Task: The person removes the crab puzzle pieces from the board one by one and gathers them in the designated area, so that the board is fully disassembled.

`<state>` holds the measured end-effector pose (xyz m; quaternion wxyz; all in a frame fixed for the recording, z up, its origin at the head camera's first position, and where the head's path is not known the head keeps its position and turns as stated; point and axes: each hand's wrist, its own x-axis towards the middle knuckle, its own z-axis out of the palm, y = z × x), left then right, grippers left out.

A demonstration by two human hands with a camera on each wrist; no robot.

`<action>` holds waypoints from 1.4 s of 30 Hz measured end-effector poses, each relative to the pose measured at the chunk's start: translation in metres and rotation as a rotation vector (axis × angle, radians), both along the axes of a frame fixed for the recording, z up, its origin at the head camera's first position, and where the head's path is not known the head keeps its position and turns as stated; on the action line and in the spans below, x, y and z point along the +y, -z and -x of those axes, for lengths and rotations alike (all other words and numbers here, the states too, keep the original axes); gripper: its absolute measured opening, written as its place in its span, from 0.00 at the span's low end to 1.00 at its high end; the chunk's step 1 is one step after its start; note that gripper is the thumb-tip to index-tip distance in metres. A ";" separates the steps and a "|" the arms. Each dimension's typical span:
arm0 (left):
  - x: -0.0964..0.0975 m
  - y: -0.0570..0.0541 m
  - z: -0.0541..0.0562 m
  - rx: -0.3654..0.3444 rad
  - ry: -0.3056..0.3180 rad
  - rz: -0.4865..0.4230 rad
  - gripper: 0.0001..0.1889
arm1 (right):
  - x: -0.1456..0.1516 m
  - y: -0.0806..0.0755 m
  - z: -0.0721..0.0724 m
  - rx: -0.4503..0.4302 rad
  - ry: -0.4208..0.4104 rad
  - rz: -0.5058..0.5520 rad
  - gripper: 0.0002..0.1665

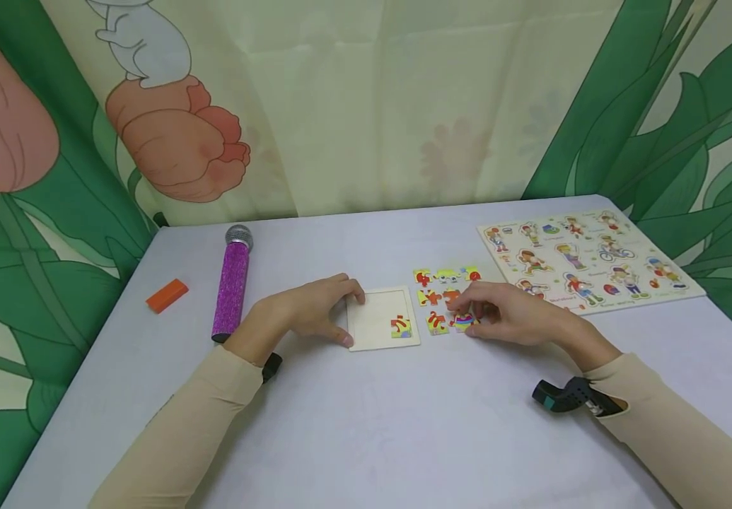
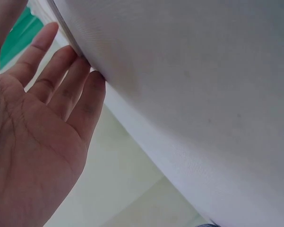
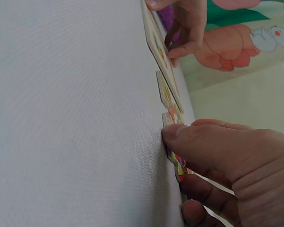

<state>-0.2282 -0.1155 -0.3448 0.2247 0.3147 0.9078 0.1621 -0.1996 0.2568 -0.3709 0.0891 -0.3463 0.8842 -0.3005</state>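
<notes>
My left hand (image 1: 317, 307) is at the left side of a shallow cream puzzle tray (image 1: 372, 318). Its thumb touches the lower left corner and its index finger the upper left rim; in the left wrist view the fingers (image 2: 87, 101) are loosely bent. One picture piece (image 1: 400, 326) lies in the tray's lower right corner. To the right, several loose pieces (image 1: 431, 297) lie in rows. My right hand (image 1: 515, 311) pinches a rainbow puzzle piece (image 1: 463, 321) between thumb and fingers, low over the table. In the right wrist view the thumb (image 3: 179, 136) presses that piece's near edge.
A purple glittery microphone (image 1: 232, 290) lies left of my left hand, with an orange block (image 1: 167, 295) farther left. A large board with pictures of children (image 1: 595, 265) lies at the back right. Behind the white-covered table (image 1: 366, 438) hangs a printed curtain (image 1: 391, 106).
</notes>
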 end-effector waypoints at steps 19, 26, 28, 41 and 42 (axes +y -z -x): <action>0.002 0.004 0.002 -0.004 0.000 -0.001 0.36 | -0.020 -0.007 -0.002 0.078 -0.059 0.032 0.20; 0.002 -0.002 0.002 0.008 0.006 0.007 0.37 | -0.038 -0.010 0.002 0.071 -0.104 0.052 0.19; 0.002 -0.003 0.003 0.011 0.003 0.009 0.37 | -0.042 -0.011 0.002 0.064 -0.109 0.050 0.19; 0.002 -0.001 0.000 0.003 -0.010 0.011 0.37 | -0.062 -0.010 0.004 0.041 -0.143 0.026 0.20; 0.002 -0.001 0.000 0.002 -0.008 0.009 0.37 | -0.064 -0.009 0.004 0.042 -0.150 0.026 0.19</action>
